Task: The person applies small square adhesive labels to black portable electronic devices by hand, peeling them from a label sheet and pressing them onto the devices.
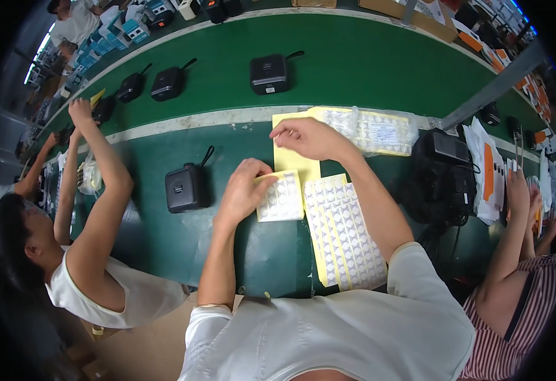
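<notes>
My left hand point(245, 190) grips a small yellow-backed sheet of white labels point(282, 202) by its upper left edge, thumb on top. Above a plain yellow sheet point(297, 164), my right hand point(308, 138) is raised with its fingers bent together; whatever they may pinch is too small to make out. A stack of larger label sheets point(348, 235) lies fanned on the bench under my right forearm. To the left of my left hand stands a black boxy device with a strap loop point(186, 188), touched by neither hand.
Beyond the bench edge, a green conveyor point(367, 63) carries several black devices point(270, 73). A plastic-wrapped label pack point(379, 132) lies at the far edge. Black devices are piled point(440, 178) on the right, near a metal post point(497, 82). Co-workers sit on both sides.
</notes>
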Demonstrator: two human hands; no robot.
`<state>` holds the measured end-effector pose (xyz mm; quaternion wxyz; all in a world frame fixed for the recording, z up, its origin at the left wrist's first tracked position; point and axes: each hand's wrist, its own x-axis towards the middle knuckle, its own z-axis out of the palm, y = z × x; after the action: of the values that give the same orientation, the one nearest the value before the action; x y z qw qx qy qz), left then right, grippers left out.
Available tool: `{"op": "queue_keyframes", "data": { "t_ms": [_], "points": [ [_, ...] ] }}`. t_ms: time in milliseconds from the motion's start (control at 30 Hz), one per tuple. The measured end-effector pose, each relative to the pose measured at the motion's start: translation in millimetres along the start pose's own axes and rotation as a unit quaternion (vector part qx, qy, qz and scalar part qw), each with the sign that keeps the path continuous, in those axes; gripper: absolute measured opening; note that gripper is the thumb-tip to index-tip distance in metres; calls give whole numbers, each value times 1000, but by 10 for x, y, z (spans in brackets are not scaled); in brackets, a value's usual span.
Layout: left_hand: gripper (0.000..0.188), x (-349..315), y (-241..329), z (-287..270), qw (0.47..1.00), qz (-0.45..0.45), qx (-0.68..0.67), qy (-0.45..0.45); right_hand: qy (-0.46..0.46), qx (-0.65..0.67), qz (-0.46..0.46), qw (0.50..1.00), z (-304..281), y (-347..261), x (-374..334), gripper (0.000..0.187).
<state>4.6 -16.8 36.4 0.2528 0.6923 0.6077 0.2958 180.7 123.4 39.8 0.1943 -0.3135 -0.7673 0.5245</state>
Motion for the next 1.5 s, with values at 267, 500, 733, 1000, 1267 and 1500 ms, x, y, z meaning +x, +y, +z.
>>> {"op": "queue_keyframes", "data": {
  "t_ms": [267,500,733,1000,1267,1500],
  "points": [
    [16,24,-169,-136,986,-101,-101,91,-111,-138,34,984,139,-187,-54,28],
    [19,70,-151,105,949,113,110,273,-59,-111,-20,992,246,33,-1,26],
    [16,33,-177,211,940,73,154,296,-68,-130,-24,989,353,46,38,28],
    [8,49,-111,301,965,-9,64,253,-54,-124,-10,991,346,69,-4,25],
    [10,17,-324,411,974,16,51,219,-51,-167,10,985,259,55,-86,26],
    [16,-10,-349,301,957,-71,-157,233,119,-139,-39,982,101,-135,64,16]
  ]
}}
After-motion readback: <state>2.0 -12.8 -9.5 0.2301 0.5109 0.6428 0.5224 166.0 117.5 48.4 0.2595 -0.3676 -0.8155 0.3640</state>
